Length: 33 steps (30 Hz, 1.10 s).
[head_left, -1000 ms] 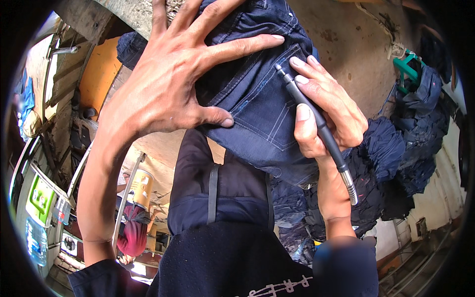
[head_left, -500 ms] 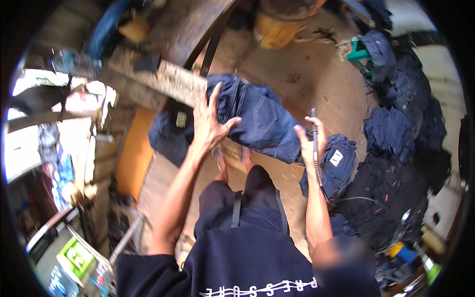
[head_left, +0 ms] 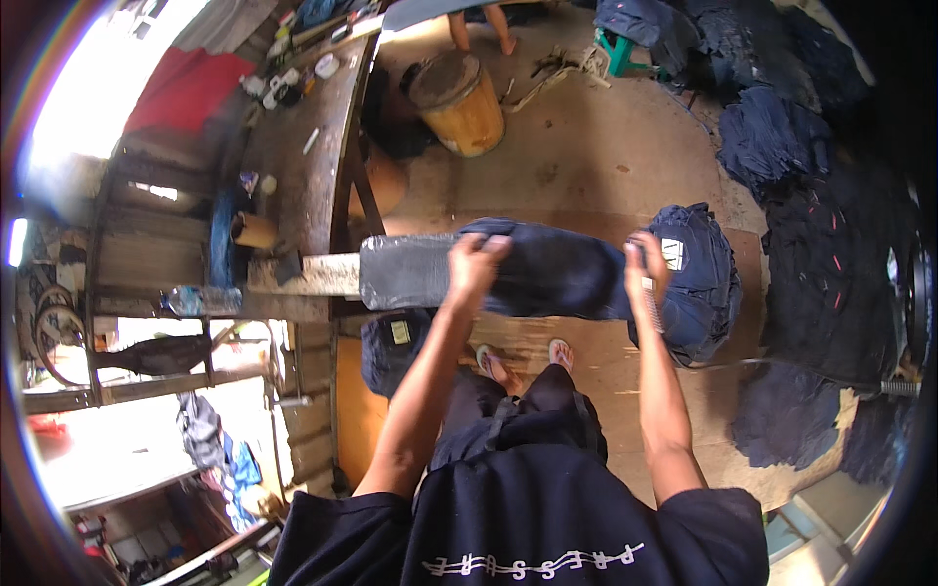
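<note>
A dark blue pair of jeans [head_left: 557, 269] lies stretched across in front of me, against a narrow black padded board [head_left: 405, 273]. Whether the board runs inside the cloth is hidden. My left hand [head_left: 477, 268] grips the cloth's left end, fingers curled over its upper edge. At the other end, my right hand [head_left: 645, 266] is closed at the edge of the cloth, somewhat blurred. It also keeps hold of a corded pen-shaped tool [head_left: 651, 301], whose ribbed cable sleeve shows along the wrist. A bundle of dark blue jeans [head_left: 699, 283] with a white label sits just beyond that hand.
More dark jeans [head_left: 396, 352] hang below the board. Heaps of dark garments [head_left: 831, 273] cover the right side. A wooden table [head_left: 298, 166] stands at the far left, a yellow drum [head_left: 459, 107] beyond the board. Another person's legs [head_left: 484, 29] show at the top.
My view has turned and shifted. The jeans now lie straighter, with the stitched pocket out of sight and the black padding showing. My left hand has gone from spread fingers to a grip.
</note>
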### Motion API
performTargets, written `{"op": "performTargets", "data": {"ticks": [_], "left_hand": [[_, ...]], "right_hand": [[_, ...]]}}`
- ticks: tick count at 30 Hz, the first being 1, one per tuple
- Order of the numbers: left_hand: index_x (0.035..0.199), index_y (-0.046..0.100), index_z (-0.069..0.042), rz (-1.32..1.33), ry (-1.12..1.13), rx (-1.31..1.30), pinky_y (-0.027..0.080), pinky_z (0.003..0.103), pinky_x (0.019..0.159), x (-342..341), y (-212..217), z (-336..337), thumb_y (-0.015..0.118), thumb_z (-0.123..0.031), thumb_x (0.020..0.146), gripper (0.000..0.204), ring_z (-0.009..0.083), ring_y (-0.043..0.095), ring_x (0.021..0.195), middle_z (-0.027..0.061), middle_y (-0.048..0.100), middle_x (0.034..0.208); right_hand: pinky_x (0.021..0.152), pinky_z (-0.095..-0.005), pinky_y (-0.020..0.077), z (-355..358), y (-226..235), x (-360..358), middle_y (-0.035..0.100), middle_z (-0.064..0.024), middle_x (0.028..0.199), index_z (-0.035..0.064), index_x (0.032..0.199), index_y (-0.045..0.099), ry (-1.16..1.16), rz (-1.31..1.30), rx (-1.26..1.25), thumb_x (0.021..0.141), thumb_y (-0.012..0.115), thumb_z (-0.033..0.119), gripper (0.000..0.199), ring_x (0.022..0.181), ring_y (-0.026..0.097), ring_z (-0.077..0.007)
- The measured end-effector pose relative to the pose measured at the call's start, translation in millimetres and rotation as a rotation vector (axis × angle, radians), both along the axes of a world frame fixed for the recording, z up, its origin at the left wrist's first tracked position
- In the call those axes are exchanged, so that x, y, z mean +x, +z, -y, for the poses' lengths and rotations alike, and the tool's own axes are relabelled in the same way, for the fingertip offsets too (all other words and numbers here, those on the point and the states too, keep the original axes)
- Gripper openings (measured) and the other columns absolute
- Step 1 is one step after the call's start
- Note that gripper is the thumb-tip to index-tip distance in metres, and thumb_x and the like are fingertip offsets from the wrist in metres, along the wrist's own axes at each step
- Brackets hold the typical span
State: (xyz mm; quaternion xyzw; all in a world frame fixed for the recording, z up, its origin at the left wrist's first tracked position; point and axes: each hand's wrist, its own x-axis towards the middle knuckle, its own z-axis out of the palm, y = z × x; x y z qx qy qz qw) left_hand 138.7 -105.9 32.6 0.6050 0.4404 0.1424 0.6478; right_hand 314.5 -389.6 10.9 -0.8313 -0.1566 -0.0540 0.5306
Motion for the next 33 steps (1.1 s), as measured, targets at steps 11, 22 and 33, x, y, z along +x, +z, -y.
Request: {"op": "performTargets", "data": {"ticks": [11, 22, 33], "left_hand": [[0.121, 0.069, 0.000, -0.027, -0.414, 0.322, 0.054, 0.055, 0.090, -84, -72, 166, 0.072, -0.029, 0.105, 0.033, 0.0497, 0.068, 0.106, 0.0276, 0.071, 0.108], [0.113, 0.076, -0.005, -0.128, 0.014, 0.628, 0.056, 0.047, 0.086, -384, -91, 0, 0.078, -0.009, 0.097, 0.016, 0.0398, 0.070, 0.098, 0.0183, 0.074, 0.100], [0.140, 0.070, 0.001, -0.644, -0.247, 0.125, 0.056, 0.050, 0.107, -645, -263, 7, 0.077, -0.050, 0.099, 0.066, 0.0429, 0.068, 0.132, 0.0323, 0.072, 0.134]], "right_hand": [[0.090, -0.0419, 0.0571, 201, 17, -72, 0.077, -0.0150, 0.105, 0.0051, 0.118, 0.073, -0.016, 0.017, -0.423, 0.106, 0.077, 0.029, 0.028, 0.096, 0.073, -0.0285], [0.093, -0.0415, 0.0565, 101, 32, -231, 0.076, -0.0161, 0.106, -0.0020, 0.118, 0.071, 0.266, -0.074, -0.472, 0.103, 0.074, 0.013, 0.021, 0.097, 0.073, -0.0293], [0.100, -0.0376, 0.0550, 105, 18, -328, 0.077, -0.0153, 0.116, -0.0006, 0.123, 0.073, 0.306, -0.232, -0.394, 0.107, 0.075, 0.029, 0.033, 0.108, 0.073, -0.0261]]}}
